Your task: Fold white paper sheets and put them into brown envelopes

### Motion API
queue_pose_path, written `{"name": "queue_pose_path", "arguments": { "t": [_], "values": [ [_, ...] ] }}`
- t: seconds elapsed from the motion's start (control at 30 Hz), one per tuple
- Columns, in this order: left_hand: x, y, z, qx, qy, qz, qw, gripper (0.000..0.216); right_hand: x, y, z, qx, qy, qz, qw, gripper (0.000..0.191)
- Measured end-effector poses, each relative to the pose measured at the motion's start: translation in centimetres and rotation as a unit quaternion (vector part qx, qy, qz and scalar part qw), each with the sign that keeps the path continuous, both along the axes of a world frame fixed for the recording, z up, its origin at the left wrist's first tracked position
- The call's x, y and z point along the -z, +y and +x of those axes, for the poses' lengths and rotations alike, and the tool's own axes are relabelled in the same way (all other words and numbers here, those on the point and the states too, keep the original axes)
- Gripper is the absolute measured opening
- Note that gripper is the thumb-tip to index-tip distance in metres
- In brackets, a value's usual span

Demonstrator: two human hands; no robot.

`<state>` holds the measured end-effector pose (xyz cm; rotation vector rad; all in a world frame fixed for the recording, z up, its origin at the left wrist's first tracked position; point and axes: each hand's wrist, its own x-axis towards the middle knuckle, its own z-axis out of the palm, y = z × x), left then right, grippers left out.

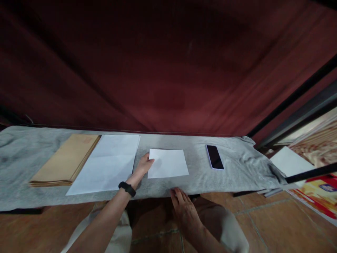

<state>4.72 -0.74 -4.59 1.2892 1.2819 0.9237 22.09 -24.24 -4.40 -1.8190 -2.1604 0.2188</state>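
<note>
No word, number or brand name is coming through legibly. A faint reddish mark (pixel 88 139) is showing near the far edge of the top piece in the stack of flat, tan-brown paper envelopes (pixel 64 161), but it is staying too pale and blurred for reading. At the far right, low down, a small blue emblem with pale markings (pixel 328 187) is standing out on a glossy red-and-yellow printed surface (pixel 314 189); its markings are appearing too small and smeared for any letters to be made out.
</note>
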Motion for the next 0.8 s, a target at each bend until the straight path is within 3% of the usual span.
{"name": "queue_pose_path", "arguments": {
  "t": [0.1,0.17,0.27,0.33,0.43,0.53,0.63,0.7,0.8],
  "values": [
    [-0.4,0.1,0.1,-0.006,-0.033,-0.012,0.999,0.036,-1.8,1.2,1.6,0.001,0.118,-0.079,0.990,0.023],
    [-0.9,0.1,0.1,0.001,-0.051,-0.021,0.998,0.038,-3.5,3.5,3.7,0.060,0.237,-0.057,0.968,0.019],
    [-1.8,-0.2,0.2,0.012,-0.089,-0.042,0.995,0.039,-4.7,7.9,7.1,0.192,0.322,0.022,0.927,0.028],
    [-2.5,-0.4,0.3,0.016,-0.116,-0.062,0.991,0.040,-4.4,10.6,8.5,0.248,0.364,0.042,0.897,0.035],
    [-3.5,-0.6,0.3,0.022,-0.142,-0.088,0.986,0.044,-2.6,13.4,8.7,0.288,0.477,-0.054,0.828,0.048],
    [-4.6,-0.6,-0.1,0.055,-0.175,-0.123,0.975,0.050,-1.0,14.4,8.1,0.293,0.524,-0.087,0.795,0.046],
    [-5.4,-0.4,-0.7,0.098,-0.195,-0.157,0.963,0.050,-0.7,14.3,8.0,0.286,0.570,-0.093,0.764,0.041],
    [-5.8,-0.4,-0.8,0.104,-0.204,-0.163,0.960,0.047,-1.3,14.0,8.0,0.254,0.639,-0.132,0.714,0.039],
    [-6.0,-0.5,-0.4,0.097,-0.225,-0.158,0.957,0.042,-2.7,13.5,7.3,0.183,0.731,-0.234,0.614,0.044]
  ]
}}
